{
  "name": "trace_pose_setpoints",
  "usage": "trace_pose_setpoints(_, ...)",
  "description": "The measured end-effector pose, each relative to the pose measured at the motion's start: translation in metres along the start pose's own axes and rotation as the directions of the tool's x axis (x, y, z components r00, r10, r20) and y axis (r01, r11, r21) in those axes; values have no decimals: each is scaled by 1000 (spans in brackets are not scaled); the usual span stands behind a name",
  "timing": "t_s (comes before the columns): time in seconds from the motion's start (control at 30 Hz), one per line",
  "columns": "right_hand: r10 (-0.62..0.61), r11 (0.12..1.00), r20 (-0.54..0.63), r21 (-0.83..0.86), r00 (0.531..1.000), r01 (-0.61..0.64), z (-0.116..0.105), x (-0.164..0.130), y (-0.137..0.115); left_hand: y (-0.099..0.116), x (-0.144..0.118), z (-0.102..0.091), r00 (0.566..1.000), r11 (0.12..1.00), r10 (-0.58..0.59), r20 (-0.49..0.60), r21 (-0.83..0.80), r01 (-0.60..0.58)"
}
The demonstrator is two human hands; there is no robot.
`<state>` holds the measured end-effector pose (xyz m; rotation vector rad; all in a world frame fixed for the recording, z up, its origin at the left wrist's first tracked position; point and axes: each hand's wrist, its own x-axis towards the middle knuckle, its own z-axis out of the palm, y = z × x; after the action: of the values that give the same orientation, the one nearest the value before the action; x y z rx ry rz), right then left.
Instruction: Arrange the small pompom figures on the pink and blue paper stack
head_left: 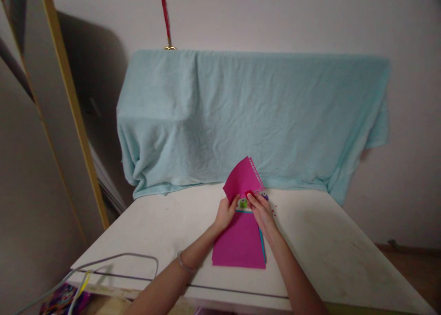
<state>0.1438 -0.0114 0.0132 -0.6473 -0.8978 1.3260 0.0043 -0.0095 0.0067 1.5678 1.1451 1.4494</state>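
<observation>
A stack of coloured paper sheets (239, 243) lies on the white table (330, 250), magenta on top with blue edges showing at its right side. The top magenta sheet (242, 179) is lifted and bent upward at its far end. My left hand (225, 212) grips that sheet's left edge. My right hand (261, 209) pinches it near the right edge, red nails showing. Under the lifted part a cartoon picture with eyes (244, 204) peeks out between my hands.
A light blue towel (251, 117) drapes over something bulky at the table's far end. A grey cable (117, 260) loops over the near left corner. A mirror with a gold frame (65, 89) leans at left. A red stick (166, 18) stands behind the towel.
</observation>
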Motion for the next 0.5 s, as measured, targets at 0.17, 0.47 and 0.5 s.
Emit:
trace_pose_setpoints(0.17,-9,1000,6,-1,1000,9,-2,0,-1,-2,1,-2,999,998,17,33,58,-19)
trace_pose_setpoints(0.47,18,999,40,30,999,-19,-7,2,6,-4,2,-3,997,998,51,64,42,-54)
trace_pose_setpoints(0.5,15,1000,40,25,999,-16,-7,2,6,-5,2,-4,997,998,46,62,46,-49)
